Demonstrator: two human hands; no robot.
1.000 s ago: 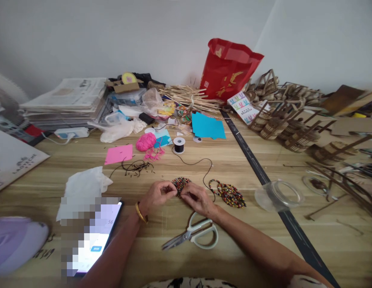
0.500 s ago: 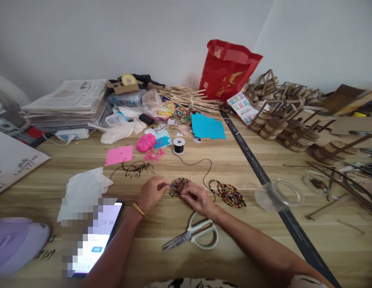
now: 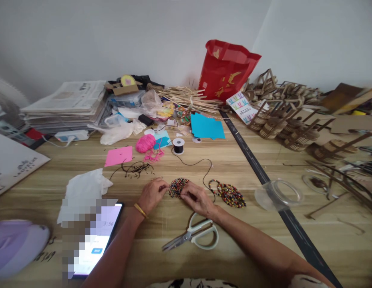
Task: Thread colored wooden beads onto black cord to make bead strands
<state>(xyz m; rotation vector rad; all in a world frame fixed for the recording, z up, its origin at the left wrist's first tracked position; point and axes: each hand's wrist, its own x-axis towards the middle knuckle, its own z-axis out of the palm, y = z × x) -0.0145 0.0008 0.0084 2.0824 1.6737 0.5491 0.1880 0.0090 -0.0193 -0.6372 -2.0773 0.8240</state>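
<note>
- Your left hand rests on the table, fingertips pinched narrow at the left edge of the beaded piece. You cannot tell whether they hold a bead or the cord.
- Your right hand lies over the near right edge of the beaded piece, fingers curled on it and pressing it down.
- The beaded piece lies flat on the table between both hands, a small round patch of mixed colours.
- A second bead cluster lies just right of the beaded piece, apart from it.
- Black cord runs from behind the beaded piece to a spool further back.
- Scissors lie nearer you than the beaded piece, just below your right wrist, blades shut.
- A phone lies to the near left of the beaded piece, screen lit.
</note>
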